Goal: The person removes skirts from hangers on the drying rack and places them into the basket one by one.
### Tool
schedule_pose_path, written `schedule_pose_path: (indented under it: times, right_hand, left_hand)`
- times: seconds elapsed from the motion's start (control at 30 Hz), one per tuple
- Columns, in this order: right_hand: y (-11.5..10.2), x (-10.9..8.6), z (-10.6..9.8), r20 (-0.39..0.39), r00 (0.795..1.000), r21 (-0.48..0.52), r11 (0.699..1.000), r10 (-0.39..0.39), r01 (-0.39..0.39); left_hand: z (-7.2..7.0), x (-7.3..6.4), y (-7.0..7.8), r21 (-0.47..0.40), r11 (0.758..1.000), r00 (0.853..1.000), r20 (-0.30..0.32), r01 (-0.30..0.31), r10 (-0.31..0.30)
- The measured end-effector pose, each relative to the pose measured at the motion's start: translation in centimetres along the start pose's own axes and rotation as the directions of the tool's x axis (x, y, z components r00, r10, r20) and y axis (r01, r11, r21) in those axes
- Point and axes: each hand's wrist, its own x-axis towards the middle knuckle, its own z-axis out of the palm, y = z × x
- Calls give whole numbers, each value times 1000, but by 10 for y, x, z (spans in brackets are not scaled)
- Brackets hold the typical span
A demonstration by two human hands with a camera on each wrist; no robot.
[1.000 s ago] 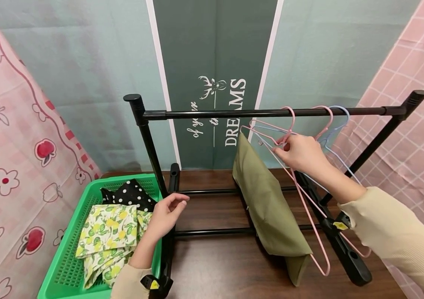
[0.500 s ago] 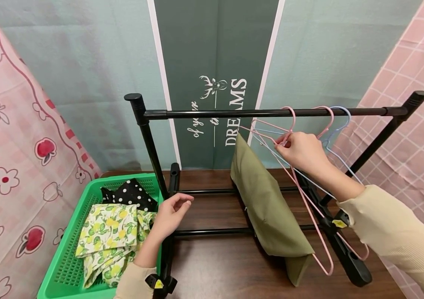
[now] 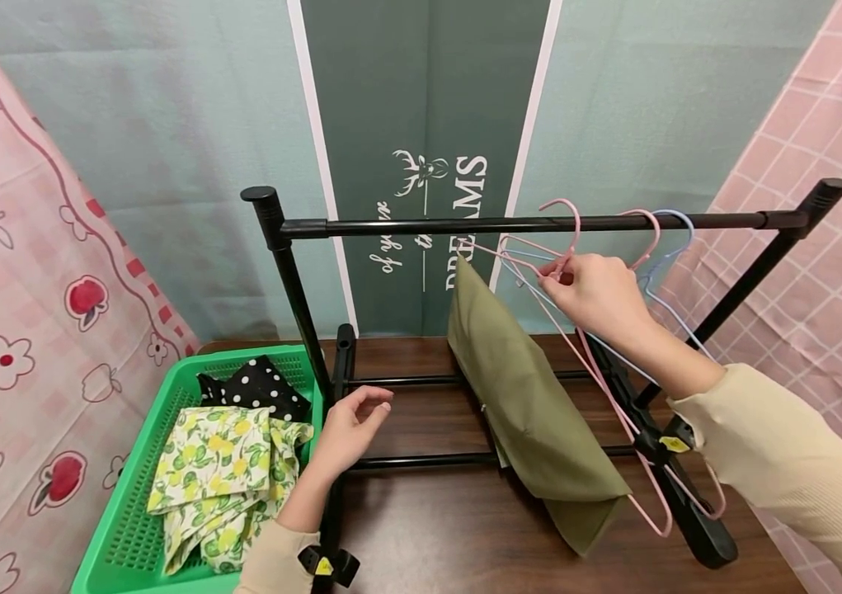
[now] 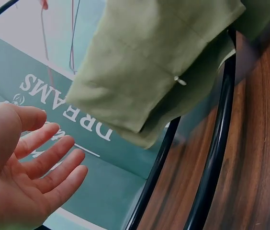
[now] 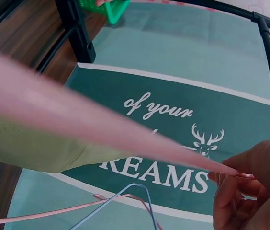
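My right hand (image 3: pixel 599 297) pinches a pink clothes hanger (image 3: pixel 576 223) just under its hook. The hook's tip stands above the black rail, apparently lifted off it. An olive-green garment (image 3: pixel 524 396) is draped over the hanger, its folded edge slanting down toward me; in the right wrist view the pink hanger (image 5: pixel 101 124) crosses close to the lens, blurred. My left hand (image 3: pixel 350 429) hovers beside the rack's left post, fingers loosely bent and holding nothing. In the left wrist view the garment (image 4: pixel 144 62) hangs beyond the left hand (image 4: pixel 39 167), apart from it.
The black rack's rail (image 3: pixel 428 225) spans the view. Another pink hanger (image 3: pixel 656 231) and a blue hanger (image 3: pixel 690 235) hang to the right. At left, a green basket (image 3: pixel 119 487) holds lemon-print cloth (image 3: pixel 213 462) and black polka-dot cloth (image 3: pixel 261 388). Brown wooden tabletop (image 3: pixel 421 528) lies below.
The held hanger's hook has risen from the rail and tipped left. The garment has shifted slightly left with it. My left hand has drifted a little to the right.
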Motion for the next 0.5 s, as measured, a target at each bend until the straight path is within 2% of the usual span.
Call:
schedule_pose_path:
  times: [0.17,0.23,0.5]
  right_hand:
    - [-8,2,-4,-6,1000,25,1000,-12,12]
    - [-11,2,-6,-10,1000,32,999,-18,18]
    - [-23,4,-13,-16,999,45,998,-31,32]
  left_hand:
    - [3,-7,24,-27,1000,999,37,-9,10]
    - [6,-8,26,-45,999,998,55,-16,19]
    - [33,1,-8,-80,997,998,60,-7,12]
